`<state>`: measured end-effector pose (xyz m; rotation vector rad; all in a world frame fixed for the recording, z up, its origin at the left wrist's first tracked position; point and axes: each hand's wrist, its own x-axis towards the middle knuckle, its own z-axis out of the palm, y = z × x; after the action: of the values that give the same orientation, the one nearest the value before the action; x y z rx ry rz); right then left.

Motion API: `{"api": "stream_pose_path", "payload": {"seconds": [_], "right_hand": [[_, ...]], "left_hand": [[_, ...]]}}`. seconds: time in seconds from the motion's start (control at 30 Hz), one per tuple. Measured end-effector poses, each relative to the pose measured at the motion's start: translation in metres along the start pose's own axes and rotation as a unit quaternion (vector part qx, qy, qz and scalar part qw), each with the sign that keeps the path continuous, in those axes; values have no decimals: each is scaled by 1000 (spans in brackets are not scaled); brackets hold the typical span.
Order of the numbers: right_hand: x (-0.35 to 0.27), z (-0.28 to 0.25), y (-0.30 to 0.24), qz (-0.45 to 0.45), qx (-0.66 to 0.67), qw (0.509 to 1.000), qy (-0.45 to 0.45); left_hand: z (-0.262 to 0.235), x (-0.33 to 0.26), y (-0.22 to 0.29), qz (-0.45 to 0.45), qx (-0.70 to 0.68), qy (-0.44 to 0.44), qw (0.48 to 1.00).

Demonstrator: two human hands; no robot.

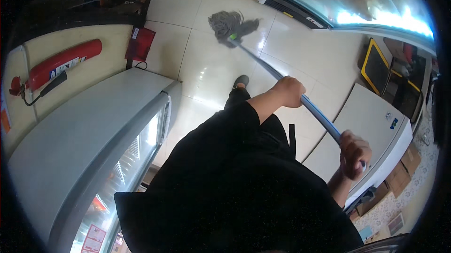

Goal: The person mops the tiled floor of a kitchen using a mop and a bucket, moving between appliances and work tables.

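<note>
A mop with a grey string head point(230, 24) rests on the pale tiled floor ahead of me. Its blue and grey handle point(265, 67) slants back toward me. My left hand point(289, 91) is closed around the handle partway down. My right hand point(353, 152) grips the handle's upper end, near my chest. My black clothing fills the lower middle of the view, and one grey shoe point(241, 81) shows on the floor below the handle.
A glass-door chiller point(84, 145) stands at my left. A red fire extinguisher point(56, 65) hangs on the wall behind it. A white chest freezer point(371, 121) is at my right, cardboard boxes point(399, 173) beside it. A lit display cooler point(357, 3) runs along the far right.
</note>
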<state>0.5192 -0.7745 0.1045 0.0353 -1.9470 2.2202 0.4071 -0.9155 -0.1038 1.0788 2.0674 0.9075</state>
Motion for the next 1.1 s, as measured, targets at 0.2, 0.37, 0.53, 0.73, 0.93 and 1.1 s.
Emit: {"api": "stream_pose_path", "payload": {"seconds": [0.2, 0.37, 0.53, 0.73, 0.93, 1.1], "right_hand": [[-63, 39, 139, 83, 177, 962, 189], [-105, 70, 174, 176, 257, 926, 212], [-137, 26, 101, 112, 188, 934, 283], [-224, -40, 6, -48, -20, 967, 250], [-243, -40, -40, -66, -44, 992, 100], [-235, -7, -3, -58, 56, 993, 87]], "left_hand": [[33, -88, -115, -149, 83, -150, 974], [20, -171, -132, -244, 56, -50, 967], [67, -134, -57, -79, 5, 190, 979], [162, -70, 51, -3, -131, 5, 991], [205, -67, 80, 90, -6, 9, 996], [182, -114, 46, 7, 49, -51, 997]]}}
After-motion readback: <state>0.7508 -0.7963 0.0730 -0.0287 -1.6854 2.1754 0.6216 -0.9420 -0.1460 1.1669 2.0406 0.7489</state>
